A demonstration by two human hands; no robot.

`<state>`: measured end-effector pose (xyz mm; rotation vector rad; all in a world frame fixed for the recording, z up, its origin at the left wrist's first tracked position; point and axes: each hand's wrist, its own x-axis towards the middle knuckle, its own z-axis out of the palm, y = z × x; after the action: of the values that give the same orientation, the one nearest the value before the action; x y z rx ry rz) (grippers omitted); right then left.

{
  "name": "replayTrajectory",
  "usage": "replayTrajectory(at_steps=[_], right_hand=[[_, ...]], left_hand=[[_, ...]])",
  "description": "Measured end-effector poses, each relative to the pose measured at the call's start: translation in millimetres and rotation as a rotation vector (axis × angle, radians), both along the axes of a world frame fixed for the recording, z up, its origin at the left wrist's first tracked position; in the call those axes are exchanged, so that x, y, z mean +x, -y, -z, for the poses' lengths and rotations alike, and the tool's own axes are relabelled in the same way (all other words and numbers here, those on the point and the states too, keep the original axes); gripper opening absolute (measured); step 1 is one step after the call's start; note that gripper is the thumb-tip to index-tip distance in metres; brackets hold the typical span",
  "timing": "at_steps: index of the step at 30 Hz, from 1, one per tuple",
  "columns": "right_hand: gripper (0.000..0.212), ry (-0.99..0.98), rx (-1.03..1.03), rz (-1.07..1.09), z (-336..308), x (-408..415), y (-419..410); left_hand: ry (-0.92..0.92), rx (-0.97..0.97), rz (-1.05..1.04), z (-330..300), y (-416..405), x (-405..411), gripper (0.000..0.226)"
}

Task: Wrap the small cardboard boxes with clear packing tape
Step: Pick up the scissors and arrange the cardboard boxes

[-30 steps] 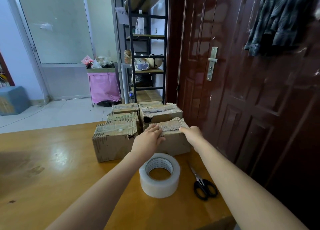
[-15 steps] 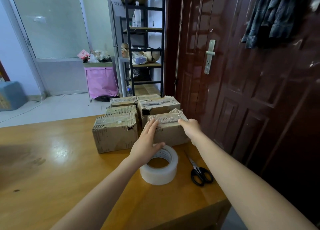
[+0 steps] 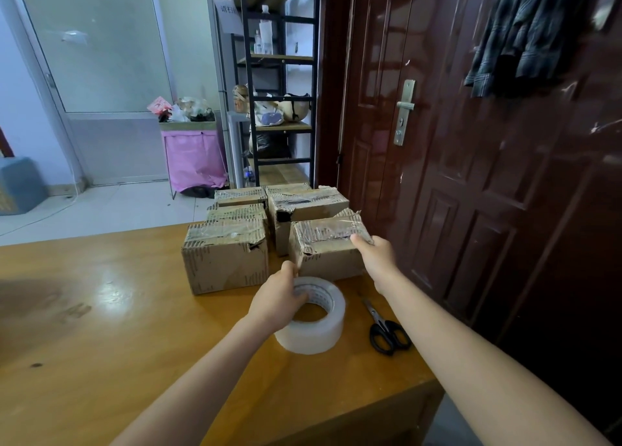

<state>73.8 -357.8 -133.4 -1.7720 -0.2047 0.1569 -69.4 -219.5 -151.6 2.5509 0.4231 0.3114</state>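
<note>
We note the tape roll (image 3: 311, 316) flat on the bench (image 3: 101, 328), core upward, just before the front box (image 3: 328, 248); left hand (image 3: 277, 302) fingers curl over its near rim, right hand (image 3: 375, 257) holds that box's right top corner.

The left hand (image 3: 277, 302) hides the near-left rim of the clear packing tape roll (image 3: 316, 321). Beyond the fingers (image 3: 358, 240), rear brown cardboard boxes (image 3: 240, 196) are mostly hidden by nearer ones.
</note>
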Motion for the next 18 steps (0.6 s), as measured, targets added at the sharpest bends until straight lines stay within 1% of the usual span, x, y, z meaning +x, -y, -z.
replayTrajectory(at_steps=[2, 4, 6, 7, 10, 12, 13, 15, 16, 18], right_hand=[[0.031, 0.017, 0.011, 0.012, -1, -5, 1], [0.039, 0.034, 0.025, 0.037, -2, -10, 2], [0.041, 0.044, 0.039, 0.052, -4, -15, 3], [0.039, 0.046, 0.039, 0.057, -3, -16, 2], [0.019, 0.062, 0.045, 0.05, 2, -17, 1], [0.019, 0.069, 0.066, 0.036, 7, -18, 1], [0.023, 0.073, 0.074, 0.026, 8, -19, 1], [0.036, 0.072, 0.089, 0.011, 10, -23, 0], [0.041, 0.07, 0.092, 0.0, 10, -25, 0], [0.042, 0.073, 0.095, -0.024, 14, -27, 0]], left_hand=[[-0.019, 0.015, 0.044, -1, -2, -2, 0.038], [-0.01, 0.017, 0.085, 0, -2, -5, 0.035], [0.017, 0.009, 0.112, 0, -3, -9, 0.032], [0.032, -0.003, 0.124, 1, -4, -11, 0.031], [0.08, -0.071, 0.166, 4, -7, -15, 0.028], [0.104, -0.122, 0.215, 5, -7, -19, 0.025], [0.126, -0.147, 0.238, 6, -7, -21, 0.023], [0.212, -0.167, 0.253, 8, -6, -25, 0.018], [0.283, -0.147, 0.248, 9, -6, -26, 0.015], [0.449, -0.056, 0.234, 6, -6, -27, 0.012]])
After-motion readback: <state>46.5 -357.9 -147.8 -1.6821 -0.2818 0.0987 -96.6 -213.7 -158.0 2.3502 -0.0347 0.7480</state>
